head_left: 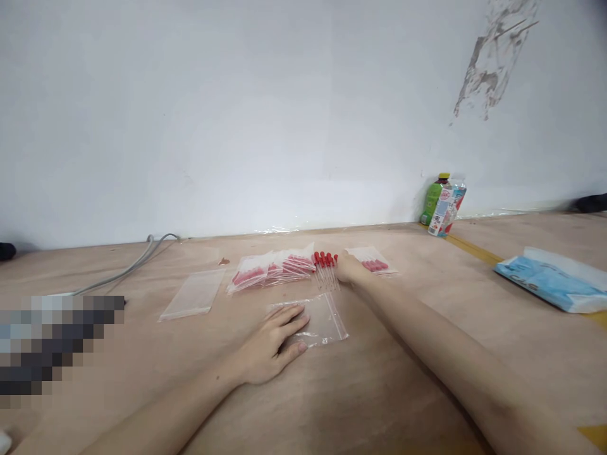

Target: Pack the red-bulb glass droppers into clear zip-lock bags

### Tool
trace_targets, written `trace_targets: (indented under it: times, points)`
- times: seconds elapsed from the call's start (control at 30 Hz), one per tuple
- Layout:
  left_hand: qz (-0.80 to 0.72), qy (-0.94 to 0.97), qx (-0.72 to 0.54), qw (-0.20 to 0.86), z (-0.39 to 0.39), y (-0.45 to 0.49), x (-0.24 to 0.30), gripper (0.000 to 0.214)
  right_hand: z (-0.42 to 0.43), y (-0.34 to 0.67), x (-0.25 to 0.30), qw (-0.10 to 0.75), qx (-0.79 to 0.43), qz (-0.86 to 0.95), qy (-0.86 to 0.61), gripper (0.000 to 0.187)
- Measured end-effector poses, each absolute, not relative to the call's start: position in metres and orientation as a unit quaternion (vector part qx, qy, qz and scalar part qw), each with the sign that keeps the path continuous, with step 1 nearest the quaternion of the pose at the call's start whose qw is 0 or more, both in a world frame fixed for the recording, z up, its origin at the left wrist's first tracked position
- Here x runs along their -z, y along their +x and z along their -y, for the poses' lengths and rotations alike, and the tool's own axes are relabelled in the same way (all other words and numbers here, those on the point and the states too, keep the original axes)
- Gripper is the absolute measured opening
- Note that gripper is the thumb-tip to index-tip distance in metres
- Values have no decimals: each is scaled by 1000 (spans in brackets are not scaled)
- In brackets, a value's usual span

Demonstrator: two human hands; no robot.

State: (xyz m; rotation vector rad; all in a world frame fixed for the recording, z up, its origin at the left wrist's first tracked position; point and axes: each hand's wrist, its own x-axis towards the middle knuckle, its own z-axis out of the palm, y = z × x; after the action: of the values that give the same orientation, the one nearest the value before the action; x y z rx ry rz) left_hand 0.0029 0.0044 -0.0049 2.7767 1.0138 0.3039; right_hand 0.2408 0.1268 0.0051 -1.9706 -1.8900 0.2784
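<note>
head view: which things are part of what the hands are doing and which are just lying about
In use: left hand, empty zip bag under it, right hand, red-capped tubes, filled bags, spare empty bag.
Lying about: drink bottles, blue pack, grey cable.

Surface (pixel 379 392): matt, pale wood; you see fine grain.
Zip bag (pixel 327 319) under your left grip (pixel 272 344): clear, glossy plastic film.
Red caps (pixel 324 258): smooth, shiny plastic.
Wall (pixel 237 126): matt paint, scuffed patch.

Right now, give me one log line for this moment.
left hand: flat on empty zip bag | right hand: at red-capped sticks, grip unclear
</note>
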Motion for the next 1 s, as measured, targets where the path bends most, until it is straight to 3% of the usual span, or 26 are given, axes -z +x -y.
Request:
trace_targets:
  times: [0.13,0.27,0.43,0.63,0.8,1.0]
  points:
    - [-337,931,-109,87,-3,4,4,47,-101,252,-14,277,-112,661,-689,51]
    - [-330,931,-125,89,-3,5,4,47,-68,265,-6,479,-280,607,-569,65]
    - [-332,928,-138,95,-4,4,4,46,-41,260,21,596,-374,506,-500,61]
    - [-331,927,-146,103,-3,4,5,46,-30,246,27,607,-434,476,-465,53]
    - [-336,925,-138,106,-2,4,5,47,-22,247,26,598,-508,437,-440,34]
    - [-333,924,-149,112,-3,4,4,51,-18,266,22,466,-588,527,-398,28]
